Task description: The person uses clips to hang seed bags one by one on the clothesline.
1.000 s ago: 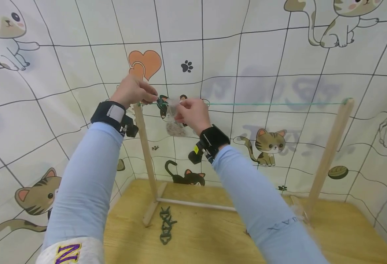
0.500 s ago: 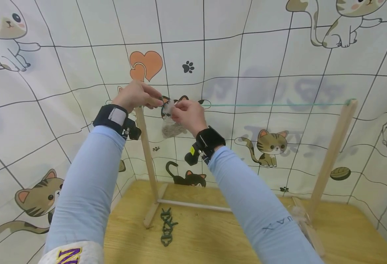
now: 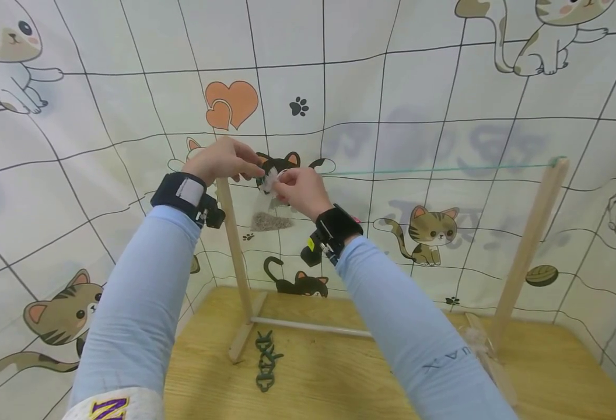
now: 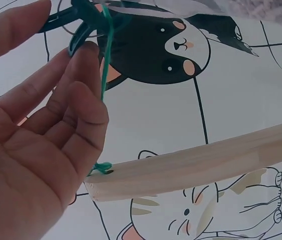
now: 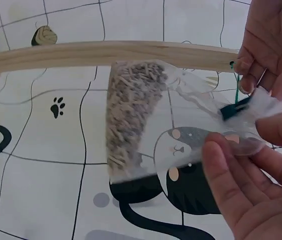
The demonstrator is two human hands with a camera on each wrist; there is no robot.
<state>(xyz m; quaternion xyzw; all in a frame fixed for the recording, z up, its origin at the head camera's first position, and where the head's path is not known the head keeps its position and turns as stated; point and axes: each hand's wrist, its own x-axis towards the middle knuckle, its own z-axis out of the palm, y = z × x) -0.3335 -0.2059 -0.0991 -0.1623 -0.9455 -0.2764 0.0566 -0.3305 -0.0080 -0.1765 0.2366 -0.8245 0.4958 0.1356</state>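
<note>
My left hand (image 3: pixel 224 160) pinches a dark green plastic clip (image 4: pixel 88 21) between thumb and fingers at the green string (image 4: pixel 106 65). My right hand (image 3: pixel 304 189) holds the gathered top of a clear plastic bag (image 3: pixel 271 220). Beige-grey pellets fill the bag's lower part, which hangs below both hands. In the right wrist view, the clip overlaps the crumpled bag top, right beside the left fingertips. The clip is mostly hidden by the hands in the head view.
A left wooden post (image 3: pixel 233 251) and a right wooden post (image 3: pixel 531 245) carry the string. A pale rod (image 3: pixel 313 328) joins them low down. Several green clips (image 3: pixel 266 361) lie on the wooden table (image 3: pixel 339 379). Clear plastic (image 3: pixel 478 344) lies by the right post. Cat-print cloth hangs behind.
Both hands have come down slightly, the left also rightward, closing the gap between them. The string now dips toward the hands. The bag hangs lower and a little further left.
</note>
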